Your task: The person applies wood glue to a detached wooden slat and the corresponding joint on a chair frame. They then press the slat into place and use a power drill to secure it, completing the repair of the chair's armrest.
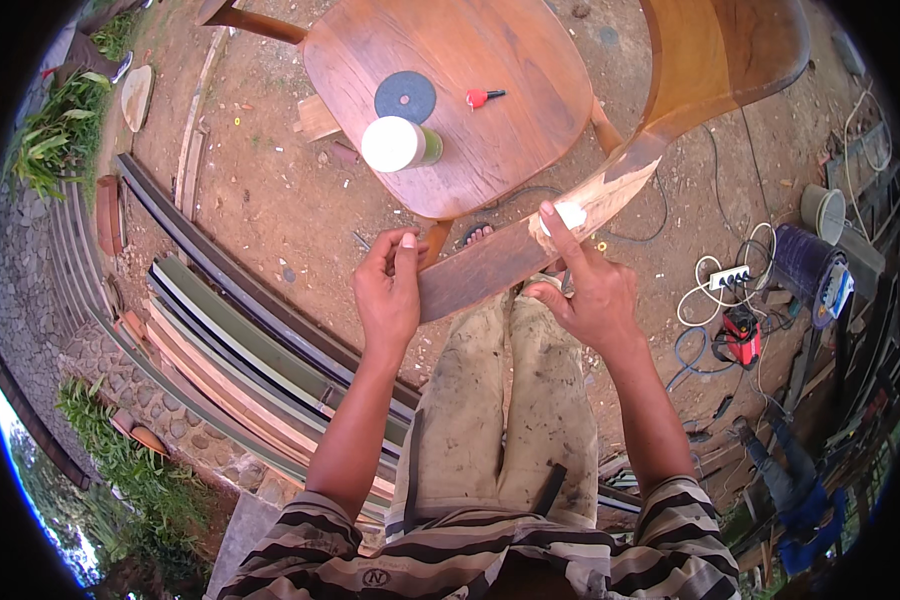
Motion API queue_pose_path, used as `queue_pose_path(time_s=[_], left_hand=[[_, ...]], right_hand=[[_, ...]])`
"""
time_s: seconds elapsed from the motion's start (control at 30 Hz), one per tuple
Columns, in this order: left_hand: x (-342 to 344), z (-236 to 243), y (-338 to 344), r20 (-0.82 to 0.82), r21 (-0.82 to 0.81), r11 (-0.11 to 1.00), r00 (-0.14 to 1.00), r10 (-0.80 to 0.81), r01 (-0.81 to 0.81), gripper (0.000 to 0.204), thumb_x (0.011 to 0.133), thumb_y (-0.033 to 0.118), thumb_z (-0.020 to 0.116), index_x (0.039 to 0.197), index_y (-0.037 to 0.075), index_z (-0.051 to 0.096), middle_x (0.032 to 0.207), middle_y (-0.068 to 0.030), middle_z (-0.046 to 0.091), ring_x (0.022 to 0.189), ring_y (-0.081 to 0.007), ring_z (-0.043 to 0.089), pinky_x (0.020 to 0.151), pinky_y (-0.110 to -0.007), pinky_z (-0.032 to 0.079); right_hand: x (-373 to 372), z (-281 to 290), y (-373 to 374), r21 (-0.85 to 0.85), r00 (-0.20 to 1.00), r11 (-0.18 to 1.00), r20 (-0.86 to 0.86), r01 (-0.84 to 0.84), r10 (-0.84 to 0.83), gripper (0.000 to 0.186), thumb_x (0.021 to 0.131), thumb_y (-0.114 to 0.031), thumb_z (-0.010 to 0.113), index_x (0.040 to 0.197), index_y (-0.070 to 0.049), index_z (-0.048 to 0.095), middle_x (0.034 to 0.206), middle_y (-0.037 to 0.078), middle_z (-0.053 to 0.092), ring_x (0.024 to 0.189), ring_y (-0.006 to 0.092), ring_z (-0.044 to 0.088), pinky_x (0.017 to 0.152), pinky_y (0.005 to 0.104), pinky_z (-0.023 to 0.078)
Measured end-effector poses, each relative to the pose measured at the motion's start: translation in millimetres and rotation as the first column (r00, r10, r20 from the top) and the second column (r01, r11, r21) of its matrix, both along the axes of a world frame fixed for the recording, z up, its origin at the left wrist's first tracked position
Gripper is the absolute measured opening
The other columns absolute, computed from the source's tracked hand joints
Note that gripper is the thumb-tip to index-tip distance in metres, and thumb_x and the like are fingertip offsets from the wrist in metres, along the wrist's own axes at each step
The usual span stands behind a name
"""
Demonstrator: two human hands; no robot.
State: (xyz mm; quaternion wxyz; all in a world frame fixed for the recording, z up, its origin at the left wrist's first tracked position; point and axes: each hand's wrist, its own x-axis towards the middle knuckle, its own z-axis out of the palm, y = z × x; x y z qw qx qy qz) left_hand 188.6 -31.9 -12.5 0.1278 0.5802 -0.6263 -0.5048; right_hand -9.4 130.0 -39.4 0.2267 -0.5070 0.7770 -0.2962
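Observation:
A long, slightly curved wooden chair part (480, 268) slants over my knees, dark brown with a bare, pale stretch farther up. At its lower left end my left hand (388, 290) is closed, thumb and index finger close together at the top; the other fingertips are hidden. My right hand (595, 290) lays its index finger on a white patch (572, 216) on the bare wood. Its thumb is bent below the near edge and its other fingers curl inward. Something small and pale shows beside that thumb, too hidden to name.
A wooden seat (470, 60) ahead bears a dark disc (405, 97), a white-topped container (395, 145) and a red nozzle-like piece (480, 98). Long boards (260, 350) lie left. On the right are a power strip (728, 278), cables, a red tool (740, 335) and a bucket (823, 210).

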Motion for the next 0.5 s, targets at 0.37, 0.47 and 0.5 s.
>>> queue_pose_path(time_s=[0.37,0.47,0.5], left_hand=[[0.3,-0.5,-0.3,0.011,-0.001,1.000,1.000,-0.005,0.005,0.032,0.110,0.022,0.053,0.115,-0.004,0.069,0.096,-0.0134,0.075,0.091,-0.0167,0.071,0.085,-0.031,0.055],[2.0,-2.1,-1.1,0.008,0.014,1.000,1.000,0.003,-0.003,0.029,0.108,0.019,0.055,0.115,-0.005,0.069,0.096,-0.0140,0.076,0.094,-0.0169,0.073,0.086,-0.031,0.057],[2.3,-2.8,-1.1,0.005,0.013,1.000,1.000,0.004,-0.004,0.029,0.108,0.019,0.055,0.115,-0.005,0.069,0.096,-0.0141,0.076,0.094,-0.0169,0.073,0.086,-0.031,0.057]], right_hand=[[1.1,-2.5,-1.7,-0.046,1.000,0.999,-0.019,-0.015,0.014,0.085,0.089,-0.069,0.062,0.161,-0.030,0.040,0.101,0.013,0.075,0.067,0.0308,0.072,0.055,0.0416,0.056],[-4.7,3.6,-1.8,0.058,0.991,0.997,-0.122,-0.056,0.063,0.088,0.091,-0.073,0.056,0.160,-0.021,0.044,0.086,0.008,0.072,0.067,0.0217,0.072,0.057,0.0373,0.055],[-6.0,3.8,-2.2,0.053,0.991,0.998,-0.126,-0.042,0.049,0.088,0.091,-0.074,0.056,0.160,-0.021,0.044,0.086,0.008,0.072,0.067,0.0215,0.072,0.056,0.0374,0.055]])
